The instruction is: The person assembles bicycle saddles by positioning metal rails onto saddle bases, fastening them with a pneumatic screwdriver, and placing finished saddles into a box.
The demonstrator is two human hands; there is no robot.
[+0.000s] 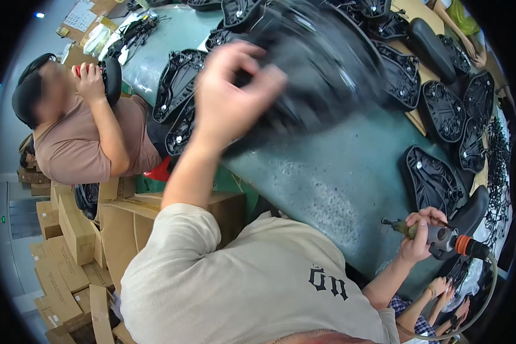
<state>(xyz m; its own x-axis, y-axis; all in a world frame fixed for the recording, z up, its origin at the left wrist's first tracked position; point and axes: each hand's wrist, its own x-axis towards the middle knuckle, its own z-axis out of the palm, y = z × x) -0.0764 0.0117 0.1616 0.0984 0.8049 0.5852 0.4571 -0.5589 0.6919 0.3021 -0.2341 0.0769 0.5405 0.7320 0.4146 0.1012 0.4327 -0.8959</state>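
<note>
Down at the left, stacks of cardboard boxes [69,229] stood on the floor, and above them a co-worker in a brown shirt [80,149] held a round black part [112,79] up close with both hands. Next to that, the person's left hand [229,97] was raised over the green tabletop [338,178], its fingers curled and clamped onto the edge of a large black saddle shell [321,69]. The shell was blurred, lifted above the tabletop near its far side, so its finer detail could not be made out. Around it and farther right lay many more black saddle bases [436,109], undersides up, some overlapping. At the near right edge of the tabletop, the right hand [418,235] was wrapped tight around a small pneumatic driver [441,238], its tip pointing left, an orange collar and hose trailing behind. Another person's hands [441,292] showed just below it.
</note>
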